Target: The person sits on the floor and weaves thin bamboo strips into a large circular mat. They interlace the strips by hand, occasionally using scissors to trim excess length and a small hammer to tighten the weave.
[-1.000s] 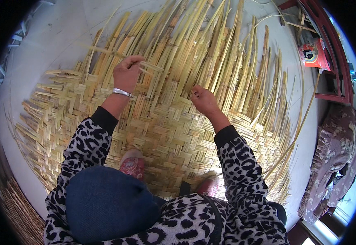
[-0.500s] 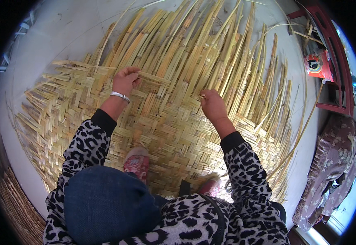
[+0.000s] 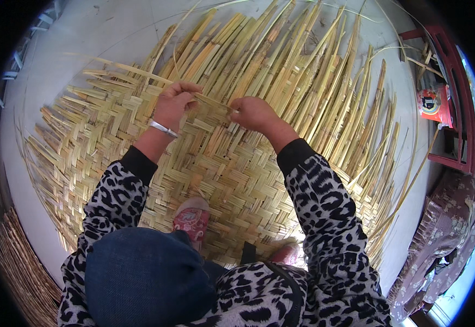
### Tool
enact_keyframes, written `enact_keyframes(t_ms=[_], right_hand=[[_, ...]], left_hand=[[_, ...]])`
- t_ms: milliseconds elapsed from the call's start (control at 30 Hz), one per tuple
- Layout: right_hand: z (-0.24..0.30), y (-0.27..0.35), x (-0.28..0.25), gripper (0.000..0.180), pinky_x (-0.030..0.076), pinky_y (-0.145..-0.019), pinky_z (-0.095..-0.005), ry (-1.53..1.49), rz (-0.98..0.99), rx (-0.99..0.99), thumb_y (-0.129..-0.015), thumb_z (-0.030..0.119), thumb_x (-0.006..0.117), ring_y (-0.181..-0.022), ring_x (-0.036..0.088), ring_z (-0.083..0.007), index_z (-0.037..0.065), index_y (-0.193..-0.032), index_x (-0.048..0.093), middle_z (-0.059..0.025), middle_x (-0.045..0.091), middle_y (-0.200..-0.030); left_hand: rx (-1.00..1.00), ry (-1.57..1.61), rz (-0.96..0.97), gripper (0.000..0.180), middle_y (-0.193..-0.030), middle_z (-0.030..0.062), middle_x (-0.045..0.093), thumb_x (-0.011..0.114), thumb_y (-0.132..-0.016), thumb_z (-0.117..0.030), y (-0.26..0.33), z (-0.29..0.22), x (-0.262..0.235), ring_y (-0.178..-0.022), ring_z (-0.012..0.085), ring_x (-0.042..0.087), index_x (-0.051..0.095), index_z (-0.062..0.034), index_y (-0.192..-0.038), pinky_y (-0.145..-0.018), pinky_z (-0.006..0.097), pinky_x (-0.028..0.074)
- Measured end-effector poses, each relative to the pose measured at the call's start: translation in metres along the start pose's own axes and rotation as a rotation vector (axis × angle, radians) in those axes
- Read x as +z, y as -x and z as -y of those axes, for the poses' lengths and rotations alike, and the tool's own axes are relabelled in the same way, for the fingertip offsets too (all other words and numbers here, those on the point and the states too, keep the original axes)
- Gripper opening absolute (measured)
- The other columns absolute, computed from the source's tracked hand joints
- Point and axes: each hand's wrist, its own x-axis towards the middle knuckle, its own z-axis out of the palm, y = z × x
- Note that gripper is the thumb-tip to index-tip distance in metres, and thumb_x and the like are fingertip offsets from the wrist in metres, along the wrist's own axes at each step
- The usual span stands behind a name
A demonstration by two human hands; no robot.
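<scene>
Pale split strip (image 3: 213,102) above woven mat (image 3: 232,169), fingertips of left hand (image 3: 174,104) and right hand (image 3: 252,113) pinching it. Pink shoes (image 3: 192,220) on mat's near part block some weave; loose cane ends (image 3: 248,65) fan beyond its far side. Right of mat: red bag (image 3: 435,103), dark-red frame (image 3: 469,131), floral cloth (image 3: 439,229); left-near of mat, brown stalks (image 3: 22,267).

Head-worn fisheye, close above, facing down on mat (image 3: 237,163).

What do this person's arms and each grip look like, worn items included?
The left sleeve and right sleeve are pale grey with black leopard spots, ending in black cuffs. A silvery bracelet is worn on the left. The left grip and right grip are bare, ungloved.
</scene>
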Motion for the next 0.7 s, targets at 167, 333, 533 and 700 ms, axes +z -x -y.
enact_keyframes(t_ms=[167,333,533,700], right_hand=[[0.007,0.004,0.006,0.024,0.051,-0.078,-0.0445,0.092,-0.06,-0.024,-0.079,0.026,0.066,-0.09,0.065,-0.0344,0.009,-0.096,0.069,-0.0154,0.068,-0.09],[0.013,0.011,0.02,0.022,0.05,-0.072,-0.0462,0.048,-0.323,0.052,-0.082,0.026,0.063,-0.082,0.065,-0.0355,0.006,-0.09,0.068,-0.0164,0.067,-0.083],[0.021,0.039,0.039,0.024,0.049,-0.063,-0.0408,-0.413,-0.755,0.209,-0.085,0.026,0.064,-0.066,0.061,-0.0312,0.002,-0.082,0.061,-0.0155,0.061,-0.069],[0.024,0.066,0.067,0.028,0.044,-0.053,-0.0259,-0.713,-0.979,0.176,-0.089,0.02,0.069,-0.057,0.05,-0.0074,0.002,-0.076,0.053,-0.0022,0.053,-0.062]], left_hand=[[-0.074,0.068,0.033,0.011,-0.097,0.004,0.068,0.055,-0.09,-0.005,-0.011,-0.008,-0.014,-0.089,0.0127,0.063,0.064,-0.0063,-0.097,-0.076,0.025,0.052],[-0.13,0.018,0.139,0.012,-0.097,0.0046,0.067,0.054,-0.091,-0.006,-0.019,-0.011,-0.007,-0.094,0.0144,0.064,0.064,-0.0056,-0.098,-0.075,0.027,0.052],[-0.139,-0.52,0.276,0.019,-0.099,0.0115,0.069,0.054,-0.089,-0.011,-0.059,-0.001,0.031,-0.088,0.0242,0.068,0.064,0.0004,-0.101,-0.074,0.034,0.054],[0.288,-1.442,0.312,0.024,-0.079,0.0237,0.064,0.064,-0.078,-0.022,-0.097,0.01,0.063,-0.073,0.0371,0.063,0.066,0.0021,-0.081,-0.067,0.042,0.051]])
